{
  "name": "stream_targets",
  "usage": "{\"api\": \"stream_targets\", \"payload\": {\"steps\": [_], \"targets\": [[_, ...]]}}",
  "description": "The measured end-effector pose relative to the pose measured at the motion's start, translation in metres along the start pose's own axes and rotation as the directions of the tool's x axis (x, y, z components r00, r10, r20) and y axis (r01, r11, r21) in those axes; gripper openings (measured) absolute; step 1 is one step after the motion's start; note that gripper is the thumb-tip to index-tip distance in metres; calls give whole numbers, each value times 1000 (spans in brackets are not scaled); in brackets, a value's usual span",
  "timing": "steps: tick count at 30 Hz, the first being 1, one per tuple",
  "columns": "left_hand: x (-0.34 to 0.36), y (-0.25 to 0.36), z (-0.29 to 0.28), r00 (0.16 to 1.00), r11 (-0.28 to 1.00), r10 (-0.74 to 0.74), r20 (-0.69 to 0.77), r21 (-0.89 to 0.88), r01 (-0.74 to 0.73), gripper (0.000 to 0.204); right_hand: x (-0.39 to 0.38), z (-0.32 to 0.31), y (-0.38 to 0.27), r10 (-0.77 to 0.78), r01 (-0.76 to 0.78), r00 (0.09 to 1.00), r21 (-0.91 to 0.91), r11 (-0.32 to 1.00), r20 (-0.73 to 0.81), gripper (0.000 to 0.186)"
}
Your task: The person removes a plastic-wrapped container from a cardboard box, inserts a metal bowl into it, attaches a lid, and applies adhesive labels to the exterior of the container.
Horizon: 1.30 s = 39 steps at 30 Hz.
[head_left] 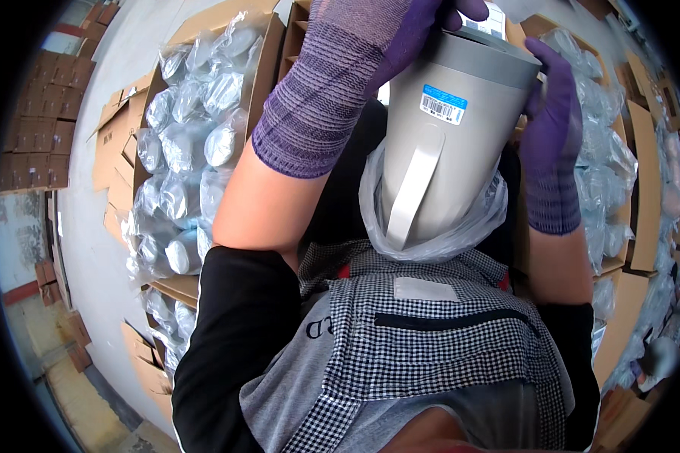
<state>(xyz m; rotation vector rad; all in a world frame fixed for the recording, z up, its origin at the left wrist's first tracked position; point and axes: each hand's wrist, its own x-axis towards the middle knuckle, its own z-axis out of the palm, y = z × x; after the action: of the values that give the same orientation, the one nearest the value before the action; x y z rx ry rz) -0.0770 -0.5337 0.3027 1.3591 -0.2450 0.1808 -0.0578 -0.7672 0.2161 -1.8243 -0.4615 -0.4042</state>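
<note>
A checked apron (pixel 438 362) faces the grey mug (pixel 453 143) between gloved hands (pixel 553 132).

From my end, tumbler (pixel 442 158) looks smooth, matt; handle (pixel 418 181) semi-glossy. Bag (pixel 461 245): thin, shiny, crinkled plastic. Gloves (pixel 551 143): ribbed knit. Apron (pixel 431 355): woven cloth. Cartons (pixel 267 64): matt corr. cardbd.

You have one left hand (pixel 408 38) and one right hand (pixel 553 124), two in all, in the upper part of the frame; there too you can count one grey mug (pixel 465 151), with one handle (pixel 417 185) and one blue-and-white label (pixel 443 104), and one clear bag (pixel 461 251); at the left you see at least two open cartons (pixel 270 64), the upper holding well over a dozen bagged pieces (pixel 180 147); upper left, stacked closed cartons (pixel 41 113), too many to count surely
</note>
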Motion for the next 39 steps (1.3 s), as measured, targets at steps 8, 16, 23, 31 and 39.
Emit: {"api": "stream_targets", "payload": {"steps": [8,16,23,31,39], "targets": [[4,-42,-14,958,960,281,49,-21,-280,14,-51,11,-86,-18,52,995,-365,929,96,18],[5,-53,-12,910,910,415,3,-26,-415,13,-52,30,-98,157,-91,983,-494,865,92,17],[5,-58,-17,856,856,516,-2,26,-516,14,-53,34,-102,88,-20,989,-485,874,118,17],[4,-61,-16,792,787,611,-17,116,-605,12,-48,46,-123,84,64,936,-401,914,342,13],[4,-60,-19,807,805,591,4,61,-590,13,-7,11,-128,-325,725,675,-514,458,662,35]]}}
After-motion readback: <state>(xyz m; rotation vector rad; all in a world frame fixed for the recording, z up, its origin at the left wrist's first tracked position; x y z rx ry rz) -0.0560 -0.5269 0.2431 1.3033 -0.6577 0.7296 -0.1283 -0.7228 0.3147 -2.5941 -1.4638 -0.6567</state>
